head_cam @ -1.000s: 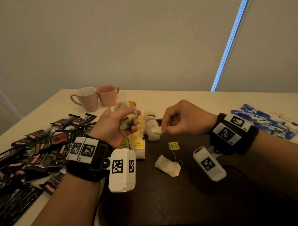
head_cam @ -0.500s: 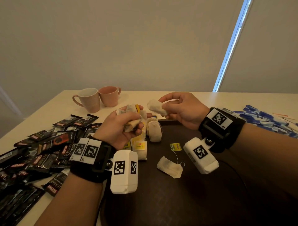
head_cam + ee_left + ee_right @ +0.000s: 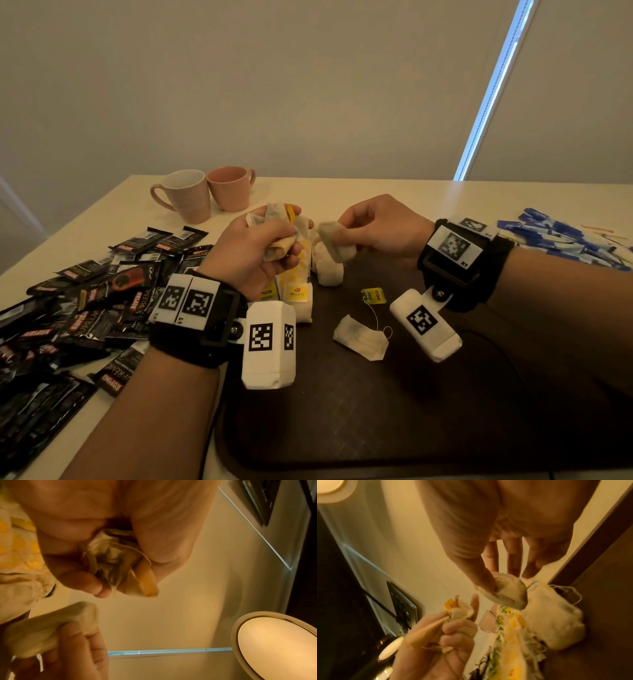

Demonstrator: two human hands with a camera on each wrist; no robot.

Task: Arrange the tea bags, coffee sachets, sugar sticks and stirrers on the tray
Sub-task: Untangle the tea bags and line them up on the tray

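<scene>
Quick count of what's on the table

Two mugs [image 3: 205, 193] at the back, one dark tray [image 3: 394, 428], and one loose tea bag [image 3: 361, 337] lying flat on it with a single yellow tag [image 3: 374, 295]. One more tea bag [image 3: 337, 241] is up in the air, plus a crumpled bunch [image 3: 282, 229] (can't count those). The black coffee sachets [image 3: 85, 308] and blue sugar sticks [image 3: 565, 236] are piles, way too overlapped to number.

We are seeing soft, matt paper tea bags [image 3: 359, 337] lying on a dark, matt tray [image 3: 376, 411]. Glossy foil coffee sachets [image 3: 85, 308] are glinting on the smooth desk [image 3: 342, 195].
</scene>
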